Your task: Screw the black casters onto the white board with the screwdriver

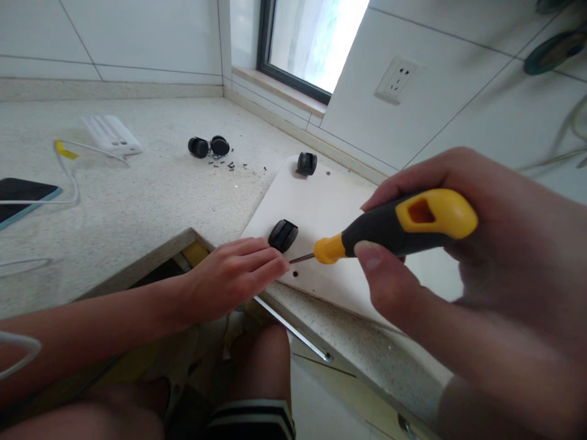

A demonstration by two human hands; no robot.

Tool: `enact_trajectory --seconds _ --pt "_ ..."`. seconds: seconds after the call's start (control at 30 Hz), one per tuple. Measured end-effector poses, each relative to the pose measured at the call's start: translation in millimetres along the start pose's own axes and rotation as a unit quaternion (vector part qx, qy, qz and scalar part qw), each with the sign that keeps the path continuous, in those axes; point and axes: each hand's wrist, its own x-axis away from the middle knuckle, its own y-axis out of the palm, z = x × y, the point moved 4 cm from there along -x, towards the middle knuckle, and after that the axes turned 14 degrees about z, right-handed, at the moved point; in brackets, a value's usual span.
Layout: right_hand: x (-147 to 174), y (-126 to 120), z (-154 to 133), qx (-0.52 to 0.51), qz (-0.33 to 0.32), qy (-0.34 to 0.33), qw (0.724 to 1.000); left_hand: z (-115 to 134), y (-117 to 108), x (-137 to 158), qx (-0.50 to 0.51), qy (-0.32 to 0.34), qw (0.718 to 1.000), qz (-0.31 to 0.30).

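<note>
A yellow-and-black screwdriver (392, 225) points down at a flat white board (330, 211), just beside a black wheel (283, 236).
Nearest to me, the right hand (486, 244) wraps its thumb and fingers firmly around the smooth, thick handle; the thin metal shaft reaches the fingertips of the left hand (238, 269), whose fingers are curled closely together, but what they pinch I cannot tell. The rounded wheel stands on the board by these fingers. Farther, a second wheel (307, 163) stands on it; on the speckled stone counter (151, 201) lie tiny dark screws (230, 166) and a wheel pair (199, 147).
</note>
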Motion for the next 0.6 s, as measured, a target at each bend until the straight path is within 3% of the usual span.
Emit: enact_trajectory --seconds 0.17,0.37,0.6 --pt "-1.6 -1.5 3.3 -0.003 0.003 0.032 0.999 1.9 -2.6 -2.1 -0.019 0.028 0.999 0.003" --pt "-10.4 -3.9 15.4 0.024 -0.026 0.014 0.999 -0.1 -2.1 2.6 0.006 0.016 1.000 0.016" --pt "-9.3 -8.9 79.0 0.010 -0.157 0.042 0.987 -3.6 -0.1 5.5 0.013 0.011 0.999 0.034"
